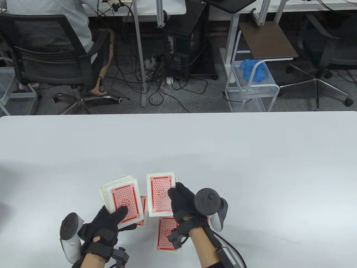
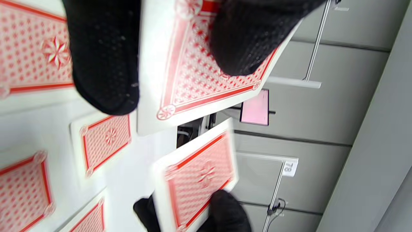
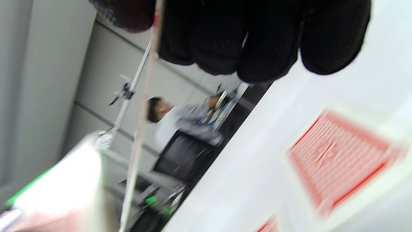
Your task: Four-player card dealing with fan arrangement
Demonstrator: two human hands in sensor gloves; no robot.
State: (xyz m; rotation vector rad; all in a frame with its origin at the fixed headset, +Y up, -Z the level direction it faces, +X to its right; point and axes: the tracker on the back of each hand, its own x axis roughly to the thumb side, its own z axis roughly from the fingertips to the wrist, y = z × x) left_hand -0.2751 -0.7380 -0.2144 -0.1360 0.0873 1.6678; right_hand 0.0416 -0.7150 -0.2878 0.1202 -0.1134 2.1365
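My left hand (image 1: 111,223) grips a red-backed deck (image 1: 122,198), thumb lying across the top card; the deck (image 2: 199,74) fills the top of the left wrist view. My right hand (image 1: 178,201) pinches one face-down card (image 1: 160,195) by its right edge, just right of the deck and above the table. That card (image 2: 199,177) is blurred in the left wrist view and appears edge-on (image 3: 141,129) under my right fingers (image 3: 257,42). Face-down dealt cards lie on the white table (image 1: 251,167): one (image 1: 166,234) below my right hand, one (image 1: 143,212) partly under the deck.
Several more face-down cards (image 2: 106,141) lie close together on the table near its front edge. Beyond the far edge stand an office chair (image 1: 47,58) with a seated person, a white wire trolley (image 1: 251,83) and floor cables.
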